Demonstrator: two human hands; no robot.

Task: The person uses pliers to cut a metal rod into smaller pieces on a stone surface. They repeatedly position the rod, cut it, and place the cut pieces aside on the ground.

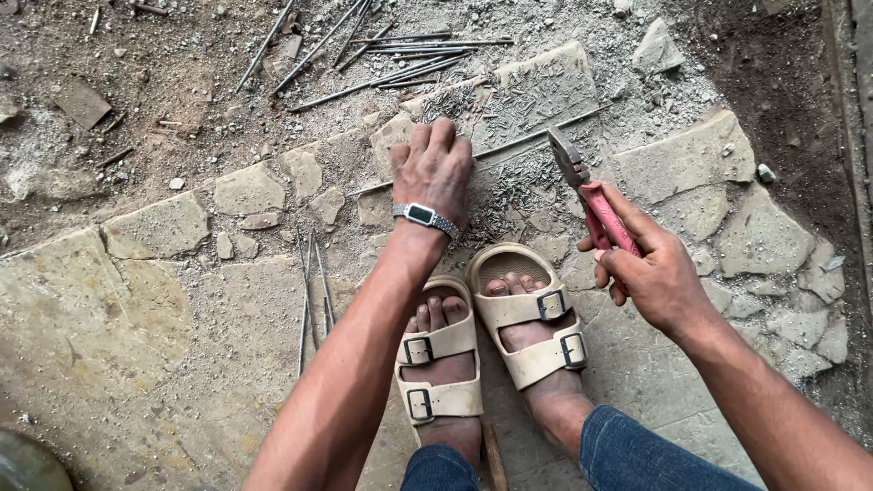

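On cracked stone [164, 227], left hand [435, 168] pressing wire [518, 141] — right hand [650, 273] gripping pliers [587, 195]

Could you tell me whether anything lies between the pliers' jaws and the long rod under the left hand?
Nothing visible does: the pliers in the right hand hover just above the rod, which the left hand presses down.

Silver wristwatch [421, 215], beige buckled sandals [527, 314], blue jeans [637, 455]

Two hands are counted: left hand [435, 173], right hand [650, 273]. One pliers [587, 195] is held in the right; one watch [425, 216]; two sandals [527, 314] below the hands.
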